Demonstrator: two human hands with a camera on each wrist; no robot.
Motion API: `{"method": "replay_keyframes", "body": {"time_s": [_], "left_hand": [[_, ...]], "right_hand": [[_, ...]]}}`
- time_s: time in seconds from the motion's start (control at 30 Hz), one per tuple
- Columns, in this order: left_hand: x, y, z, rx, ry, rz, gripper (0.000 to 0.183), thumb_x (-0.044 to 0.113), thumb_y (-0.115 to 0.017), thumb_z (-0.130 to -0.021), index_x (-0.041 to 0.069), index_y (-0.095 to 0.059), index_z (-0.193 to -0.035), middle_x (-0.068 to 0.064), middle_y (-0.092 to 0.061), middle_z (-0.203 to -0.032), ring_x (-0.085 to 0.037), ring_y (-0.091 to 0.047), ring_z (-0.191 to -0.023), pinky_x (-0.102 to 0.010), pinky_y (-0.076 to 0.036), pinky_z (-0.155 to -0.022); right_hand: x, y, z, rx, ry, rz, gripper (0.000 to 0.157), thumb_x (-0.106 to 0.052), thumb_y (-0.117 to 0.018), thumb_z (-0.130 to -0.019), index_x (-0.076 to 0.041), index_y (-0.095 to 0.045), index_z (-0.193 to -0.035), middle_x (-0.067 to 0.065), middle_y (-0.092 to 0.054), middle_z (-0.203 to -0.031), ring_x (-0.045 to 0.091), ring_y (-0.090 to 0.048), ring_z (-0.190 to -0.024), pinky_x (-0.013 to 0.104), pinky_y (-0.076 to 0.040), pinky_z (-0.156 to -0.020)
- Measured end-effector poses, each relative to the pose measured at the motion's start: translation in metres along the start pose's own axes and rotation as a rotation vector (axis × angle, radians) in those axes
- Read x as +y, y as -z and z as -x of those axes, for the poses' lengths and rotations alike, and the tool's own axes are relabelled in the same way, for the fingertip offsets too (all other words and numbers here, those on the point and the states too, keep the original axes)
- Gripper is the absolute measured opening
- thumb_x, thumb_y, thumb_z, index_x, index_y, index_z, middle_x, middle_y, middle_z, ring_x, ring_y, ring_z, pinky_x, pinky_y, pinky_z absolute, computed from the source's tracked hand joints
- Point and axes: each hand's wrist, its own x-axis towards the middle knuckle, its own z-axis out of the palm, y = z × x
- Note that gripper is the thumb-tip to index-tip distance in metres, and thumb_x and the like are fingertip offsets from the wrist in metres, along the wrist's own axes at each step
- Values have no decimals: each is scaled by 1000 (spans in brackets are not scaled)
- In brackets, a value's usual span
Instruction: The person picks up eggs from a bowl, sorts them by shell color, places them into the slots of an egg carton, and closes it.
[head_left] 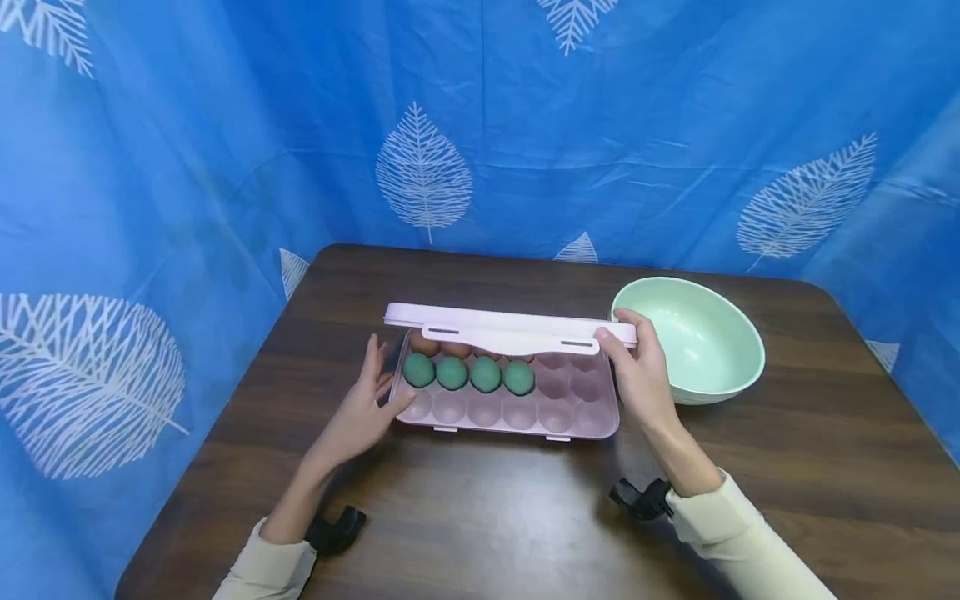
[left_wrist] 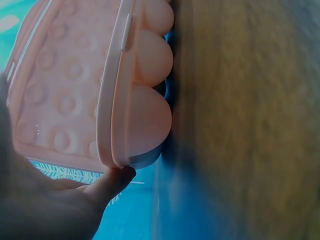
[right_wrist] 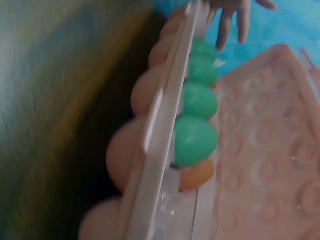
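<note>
A pink egg carton [head_left: 517,417] lies on the table, its lid [head_left: 517,329] tilted part way up over the back. A row of several green eggs [head_left: 485,374] fills the left of the middle row. Brown eggs [head_left: 424,342] sit behind them, partly hidden by the lid. My right hand [head_left: 641,367] pinches the lid's right end between thumb and fingers. At the carton's left end is my left hand [head_left: 369,417], fingers spread, thumb at the front corner. In the left wrist view the thumb [left_wrist: 112,186] touches that corner of the carton [left_wrist: 105,100].
A pale green bowl [head_left: 697,333] stands just right of the carton, close behind the right hand. The dark wooden table [head_left: 480,508] extends in front of the carton. Blue curtains [head_left: 525,167] with white leaf prints hang behind the table and at its sides.
</note>
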Motion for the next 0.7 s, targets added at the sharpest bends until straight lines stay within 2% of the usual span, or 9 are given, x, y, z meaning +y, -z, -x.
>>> {"method": "replay_keyframes", "body": {"time_s": [0.1, 0.2, 0.27, 0.37, 0.43, 0.5, 0.63, 0.7], "left_hand": [[1, 1, 0, 44, -28, 88, 85, 17, -53, -103, 3, 13, -155, -29, 1, -160, -53, -31, -136, -52, -30, -110], [2, -1, 1, 81, -21, 121, 81, 18, -53, -103, 3, 6, -157, -29, -3, -160, -51, -32, -136, -50, -32, -109], [2, -1, 1, 108, -8, 137, 80, 18, -55, -102, 2, 1, -157, -31, -11, -158, -48, -34, -136, -48, -33, -108], [3, -1, 1, 144, 28, 140, 80, 20, -60, -99, 0, -9, -157, -32, -22, -155, -44, -34, -138, -47, -34, -108], [4, 1, 2, 153, 53, 110, 81, 25, -66, -97, 0, -17, -156, -29, -24, -156, -42, -32, -140, -48, -32, -110], [3, 2, 2, 145, 73, 58, 82, 31, -70, -93, 0, -24, -154, -24, -22, -159, -40, -28, -143, -48, -31, -111], [2, 4, 2, 104, 53, -44, 88, 37, -76, -87, 3, -30, -153, -21, -18, -161, -39, -23, -146, -49, -32, -110], [1, 4, 2, 76, 42, -123, 91, 43, -76, -85, 4, -30, -154, -21, -18, -161, -40, -22, -145, -53, -31, -110]], "right_hand": [[0, 3, 10, -45, -42, -7, 57, -14, -56, -100, 1, -33, -149, 19, -37, -148, 21, -42, -125, 19, -39, -100], [3, 7, 20, -93, -76, 4, 62, -12, -62, -97, 1, -33, -150, 17, -28, -157, 22, -36, -133, 16, -37, -101], [7, 8, 26, -134, -73, 45, 65, -12, -66, -95, 2, -34, -150, 16, -22, -160, 24, -29, -140, 22, -34, -108], [16, 9, 33, -188, -38, 165, 71, -18, -72, -91, 2, -37, -149, 15, -16, -162, 27, -17, -147, 37, -22, -117], [22, 8, 36, -208, -9, 237, 73, -22, -75, -88, 3, -40, -147, 17, -16, -162, 30, -14, -148, 47, -17, -118], [28, 7, 38, -214, 23, 302, 73, -24, -76, -86, 3, -43, -145, 18, -16, -162, 33, -13, -148, 51, -16, -118], [39, 4, 42, -220, 142, 439, 66, -23, -79, -84, 3, -52, -138, 25, -24, -158, 41, -17, -146, 58, -18, -115], [43, 2, 44, -230, 205, 522, 62, -23, -79, -84, 3, -56, -135, 28, -28, -155, 45, -17, -145, 60, -18, -114]]}}
